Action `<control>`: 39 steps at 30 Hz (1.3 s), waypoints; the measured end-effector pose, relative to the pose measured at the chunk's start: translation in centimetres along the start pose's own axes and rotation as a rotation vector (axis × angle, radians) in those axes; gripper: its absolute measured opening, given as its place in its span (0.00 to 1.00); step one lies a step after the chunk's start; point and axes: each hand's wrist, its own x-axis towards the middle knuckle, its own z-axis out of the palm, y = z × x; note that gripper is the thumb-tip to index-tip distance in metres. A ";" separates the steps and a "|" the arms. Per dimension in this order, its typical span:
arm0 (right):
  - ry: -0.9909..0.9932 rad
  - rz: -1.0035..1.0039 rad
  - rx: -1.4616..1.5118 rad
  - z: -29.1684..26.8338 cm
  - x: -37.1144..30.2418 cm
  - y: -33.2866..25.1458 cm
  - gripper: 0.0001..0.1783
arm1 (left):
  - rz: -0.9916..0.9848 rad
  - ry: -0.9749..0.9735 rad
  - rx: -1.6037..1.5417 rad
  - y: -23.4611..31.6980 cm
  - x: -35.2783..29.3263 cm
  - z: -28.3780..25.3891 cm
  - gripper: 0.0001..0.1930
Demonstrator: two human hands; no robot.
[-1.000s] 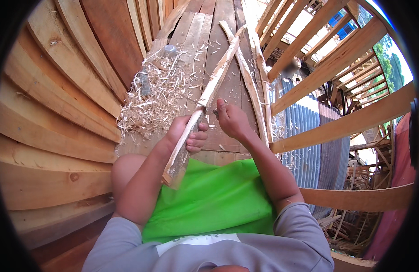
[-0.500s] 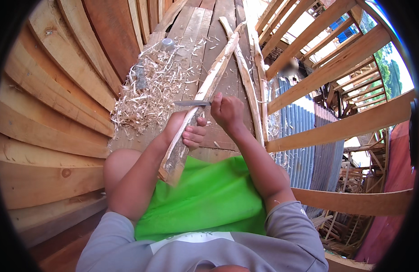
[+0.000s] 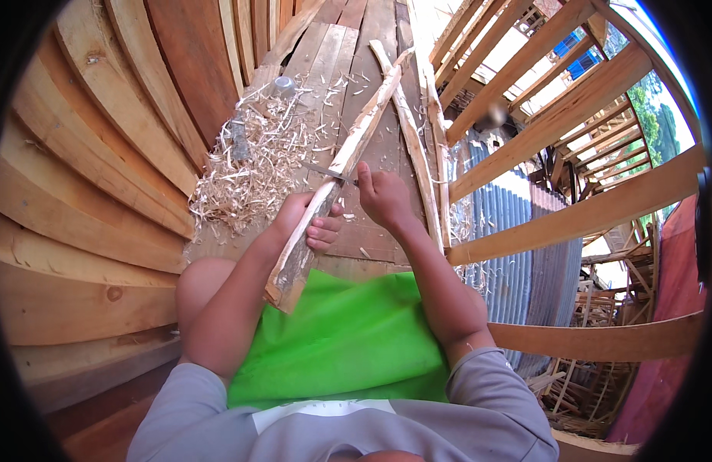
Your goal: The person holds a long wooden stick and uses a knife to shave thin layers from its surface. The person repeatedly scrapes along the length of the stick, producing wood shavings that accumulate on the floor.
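Observation:
A long piece of wood (image 3: 364, 127), pale on its shaved face and dark with bark low on its side, slants from over my lap away to the upper right. My left hand (image 3: 311, 219) is wrapped round its lower part, thumb side hidden behind the wood. In my right hand (image 3: 383, 194) is a knife (image 3: 330, 172), gripped by its handle, which the fist mostly covers. The blade lies across the pale face just beyond my left hand, its tip pointing left. Green cloth (image 3: 340, 339) covers my lap beneath the wood's near end.
Curled shavings (image 3: 244, 173) heap on the plank floor to the left, with a clear cup-like container (image 3: 283, 87) at their far side. A second peeled stick (image 3: 410, 123) lies beyond the wood. A plank wall (image 3: 86, 223) rises on the left; slatted railing (image 3: 571, 223) stands on the right.
The knife's blade has tilted, its tip now angled farther away and its handle end nearer me. My right hand has shifted slightly toward me. The left hand keeps its grip on the wood.

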 end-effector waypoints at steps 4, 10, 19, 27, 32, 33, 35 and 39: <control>-0.168 -0.121 0.246 -2.0 -0.7 0.1 0.27 | 0.038 0.044 0.078 -0.6 -1.1 0.7 0.17; -0.266 0.056 0.321 -0.6 -0.9 1.6 0.33 | 0.085 0.209 0.185 -1.5 -1.1 2.1 0.16; -0.348 0.428 0.716 0.8 -1.9 -1.7 0.31 | 0.228 0.559 0.629 -3.0 -0.6 2.9 0.22; -0.445 0.613 1.075 1.1 -3.2 -1.3 0.14 | 1.208 0.649 1.712 -2.5 -7.7 12.9 0.21; -0.463 0.613 1.019 2.2 -3.6 -0.7 0.15 | 2.325 0.298 1.792 -3.7 -11.7 22.7 0.33; -0.480 0.605 1.022 2.2 -3.5 -1.3 0.15 | 2.460 0.278 1.826 -4.4 -12.6 24.4 0.32; -0.481 0.616 1.034 1.8 -3.3 -1.3 0.15 | 2.504 0.176 1.872 -5.0 -12.7 25.7 0.31; -0.476 0.599 1.045 1.7 -3.5 -1.1 0.15 | 2.482 0.040 1.953 -5.9 -12.9 26.5 0.29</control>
